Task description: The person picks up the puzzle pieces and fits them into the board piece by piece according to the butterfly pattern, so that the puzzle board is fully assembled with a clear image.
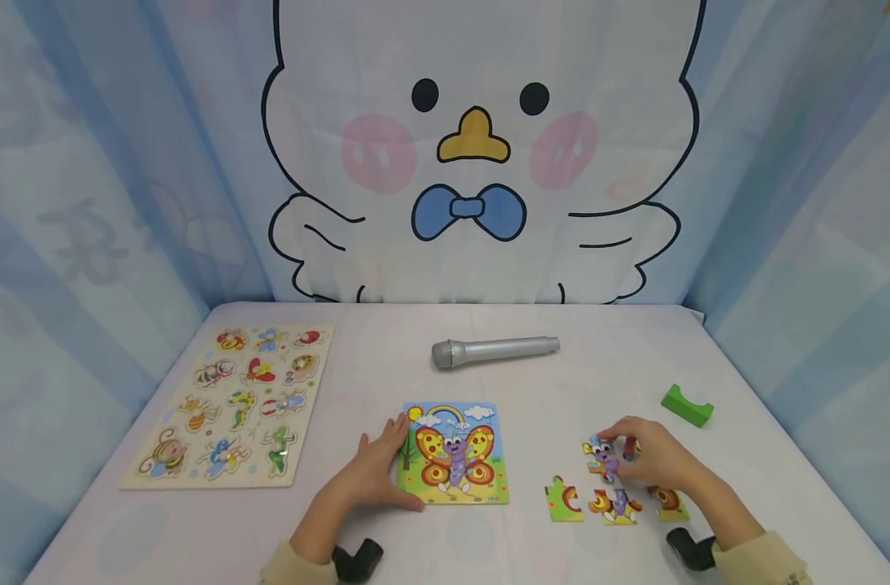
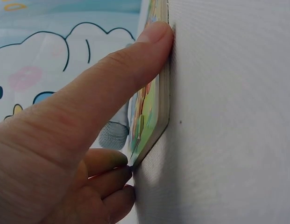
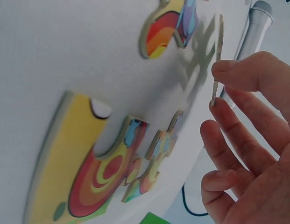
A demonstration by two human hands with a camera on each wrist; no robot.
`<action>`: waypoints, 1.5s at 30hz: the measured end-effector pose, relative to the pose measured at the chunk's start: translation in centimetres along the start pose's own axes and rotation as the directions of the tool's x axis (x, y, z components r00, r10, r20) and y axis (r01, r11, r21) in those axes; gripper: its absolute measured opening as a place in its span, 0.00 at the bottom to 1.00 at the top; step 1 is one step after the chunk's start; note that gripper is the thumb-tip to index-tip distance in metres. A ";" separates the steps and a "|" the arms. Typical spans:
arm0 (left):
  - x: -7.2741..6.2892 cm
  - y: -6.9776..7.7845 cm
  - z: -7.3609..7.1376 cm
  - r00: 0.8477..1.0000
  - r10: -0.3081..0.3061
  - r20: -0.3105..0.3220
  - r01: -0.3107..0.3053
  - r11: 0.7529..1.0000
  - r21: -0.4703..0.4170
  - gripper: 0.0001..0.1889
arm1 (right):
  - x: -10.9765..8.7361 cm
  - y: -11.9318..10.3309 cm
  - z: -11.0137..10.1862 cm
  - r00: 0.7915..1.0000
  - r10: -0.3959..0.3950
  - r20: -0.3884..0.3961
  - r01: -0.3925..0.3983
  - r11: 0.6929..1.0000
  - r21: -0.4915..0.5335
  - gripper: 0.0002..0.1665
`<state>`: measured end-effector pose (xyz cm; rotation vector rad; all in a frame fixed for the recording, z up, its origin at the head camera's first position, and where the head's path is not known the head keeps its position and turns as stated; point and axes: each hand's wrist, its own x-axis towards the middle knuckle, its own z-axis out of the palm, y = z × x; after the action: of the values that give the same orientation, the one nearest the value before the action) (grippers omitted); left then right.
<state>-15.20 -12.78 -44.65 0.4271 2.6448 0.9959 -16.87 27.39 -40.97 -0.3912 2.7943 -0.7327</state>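
Observation:
My left hand (image 1: 375, 467) rests against the butterfly puzzle board (image 1: 455, 455), fingers at its left edge and thumb along the near edge. In the left wrist view the straight thumb (image 2: 116, 70) touches the side of the board (image 2: 156, 112). My right hand (image 1: 657, 451) pinches a jigsaw piece (image 1: 601, 457) with a purple butterfly body on it. The right wrist view shows that piece (image 3: 219, 42) edge-on between thumb and fingers, raised off the table. Around it lie a green corner piece (image 1: 562, 504), a purple-and-orange piece (image 1: 618, 510) and a yellow-orange piece (image 1: 669, 505).
A wooden insect puzzle board (image 1: 228, 406) lies on the left of the white table. Toward the back is a silver microphone (image 1: 496, 350). A green arched block (image 1: 688, 406) sits at the right. Behind the table hangs a curtain (image 1: 474, 268) with a cartoon figure.

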 end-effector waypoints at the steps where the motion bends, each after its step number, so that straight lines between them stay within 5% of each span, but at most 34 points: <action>1: 0.0 0.0 0.0 1.000 0.002 -0.001 -0.002 1.000 -0.001 0.62 | 0.0 -0.1 -0.1 1.000 -0.003 0.000 0.003 1.000 -0.008 0.28; 16: -0.1 0.1 -0.1 1.000 0.000 0.000 0.000 1.000 -0.005 0.62 | 0.6 -1.3 -0.3 0.988 -0.147 -0.054 0.145 0.989 -0.025 0.28; 36: 0.0 0.0 0.0 1.000 0.003 -0.003 -0.003 1.000 0.002 0.62 | 3.9 -6.5 3.0 0.964 -0.263 -0.038 0.265 0.962 0.062 0.21; 45: 0.0 0.0 -0.1 1.000 0.001 -0.002 -0.001 1.000 -0.006 0.62 | 5.3 -8.7 4.3 0.935 -0.353 -0.027 0.354 0.933 0.062 0.20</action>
<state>-15.22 -12.78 -44.58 0.4271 2.6431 1.0045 -18.93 16.47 -41.00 -0.8961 2.7343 -0.9018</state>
